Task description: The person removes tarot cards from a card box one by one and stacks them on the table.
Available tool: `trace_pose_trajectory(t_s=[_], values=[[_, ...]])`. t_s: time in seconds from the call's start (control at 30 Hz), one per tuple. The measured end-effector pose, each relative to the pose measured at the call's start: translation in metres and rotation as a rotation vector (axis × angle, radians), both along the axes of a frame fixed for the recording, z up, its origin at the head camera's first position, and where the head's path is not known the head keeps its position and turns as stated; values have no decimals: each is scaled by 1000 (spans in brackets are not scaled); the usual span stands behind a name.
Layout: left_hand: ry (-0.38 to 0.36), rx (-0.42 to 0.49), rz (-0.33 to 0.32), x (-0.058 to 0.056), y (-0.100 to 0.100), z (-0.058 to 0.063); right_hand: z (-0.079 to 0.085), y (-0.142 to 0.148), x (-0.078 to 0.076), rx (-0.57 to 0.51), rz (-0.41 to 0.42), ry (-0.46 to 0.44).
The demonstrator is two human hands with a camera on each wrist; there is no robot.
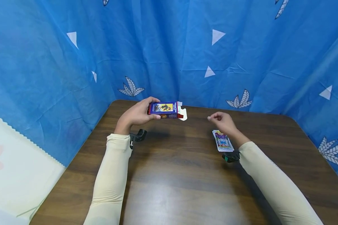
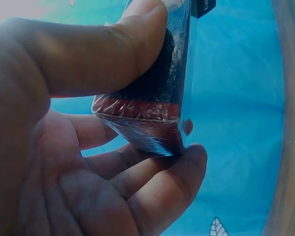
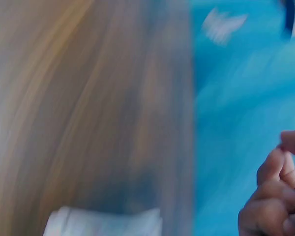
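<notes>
Above the far left part of the table, my left hand (image 1: 137,114) grips a purple tarot card box (image 1: 164,107) between thumb and fingers. The box lies sideways with its white end flap (image 1: 183,114) open toward the right. In the left wrist view the thumb (image 2: 103,59) presses one face of the box (image 2: 142,110), with the fingers against the far side. My right hand (image 1: 224,122) hovers over the table, thumb and forefinger tips together, the other fingers curled, with nothing visible between them. A stack of tarot cards (image 1: 223,142) rests face up below it.
The brown wooden table (image 1: 169,175) reaches back to a blue patterned curtain (image 1: 163,47) along its far edge. At the left hangs a pale cloth (image 1: 19,168). Each wrist carries a black camera mount, the left one (image 1: 138,136) near the table top.
</notes>
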State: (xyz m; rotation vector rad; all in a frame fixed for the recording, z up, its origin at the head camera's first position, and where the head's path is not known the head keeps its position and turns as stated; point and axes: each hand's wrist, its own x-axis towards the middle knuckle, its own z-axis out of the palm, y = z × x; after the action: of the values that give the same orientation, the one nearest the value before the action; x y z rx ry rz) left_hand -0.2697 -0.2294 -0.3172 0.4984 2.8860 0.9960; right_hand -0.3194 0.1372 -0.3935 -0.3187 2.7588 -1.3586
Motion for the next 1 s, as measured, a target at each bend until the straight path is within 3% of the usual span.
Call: trace_pose_trajectory(t_s=[0.1,0.2,0.3,0.53,0.73,1.0], values=[[-4,-4,5,1,0,0,20,-35,8,-238,101,-82],[-13,-11,-1,2,0,-1,35,-64,16,-359,174,-191],[-18,-17,-8,3,1,-1,43,-82,22,-323,203,-270],[-7,-24,-4,4,3,-1,47,-97,24,-248,181,-416],[0,-30,-10,3,4,-1,46,-100,24,-284,208,-432],[3,-37,-9,4,3,-3,46,-91,26,-275,160,-427]])
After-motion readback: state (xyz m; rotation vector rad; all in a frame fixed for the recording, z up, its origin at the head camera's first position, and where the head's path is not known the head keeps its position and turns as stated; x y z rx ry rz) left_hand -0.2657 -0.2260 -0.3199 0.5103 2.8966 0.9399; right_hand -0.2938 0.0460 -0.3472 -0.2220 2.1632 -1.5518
